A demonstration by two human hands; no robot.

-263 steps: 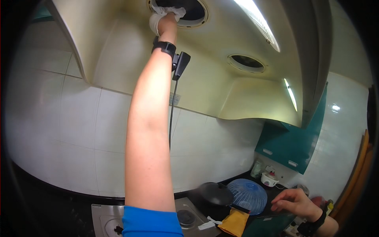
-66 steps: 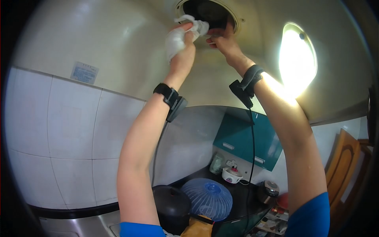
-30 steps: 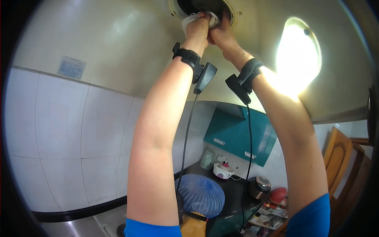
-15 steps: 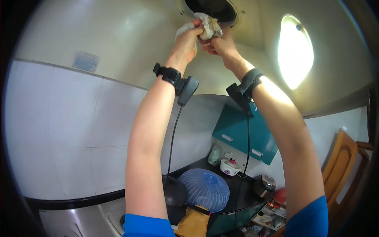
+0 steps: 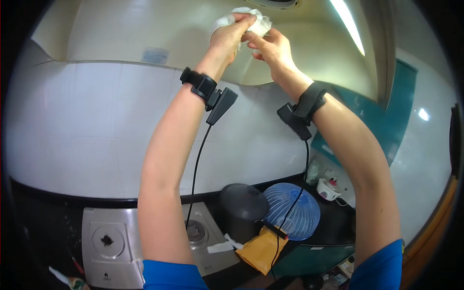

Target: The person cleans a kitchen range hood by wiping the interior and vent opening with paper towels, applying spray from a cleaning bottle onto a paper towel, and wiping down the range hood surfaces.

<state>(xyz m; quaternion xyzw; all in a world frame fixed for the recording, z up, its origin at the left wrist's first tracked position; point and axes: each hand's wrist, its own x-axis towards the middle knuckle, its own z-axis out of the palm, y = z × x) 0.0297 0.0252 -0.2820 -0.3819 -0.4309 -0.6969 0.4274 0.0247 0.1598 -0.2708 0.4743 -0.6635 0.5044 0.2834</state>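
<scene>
Both arms are raised, each with a black strap at the wrist; a thin cord hangs from the left strap [image 5: 202,84] and another from the right strap [image 5: 309,102]. For sound handling, the 2 cords should hang free of the forearms and clear of the stove. The left hand [image 5: 229,40] has its fingers closed on a white cloth [image 5: 261,24], which bunches above and behind them. The right hand [image 5: 277,52] meets the cloth's lower right edge with curled, partly spread fingers; whether these pinch it cannot be told. In my judgement, the left grip should hold firm while the right fingers gather the loose edge into a compact pad, with a dry face outward and no tail trailing.

The cloth is held overhead, in line with the hood [image 5: 181,34]; contact between the 2 cannot be confirmed. The palm-side folds are hidden by the left hand. The hood's round opening [image 5: 278,6] is cut off by the top edge, so its interior cannot be inspected.

Below, the left arm covers part of the stove [image 5: 91,227]. On the dark worktop, the black lid [image 5: 244,199] conceals its pot's contents. The right cord passes in front of the blue cover [image 5: 302,208] and yellow pouch [image 5: 258,250]. Farther back, the right arm hides part of the green cabinet [image 5: 405,94].
</scene>
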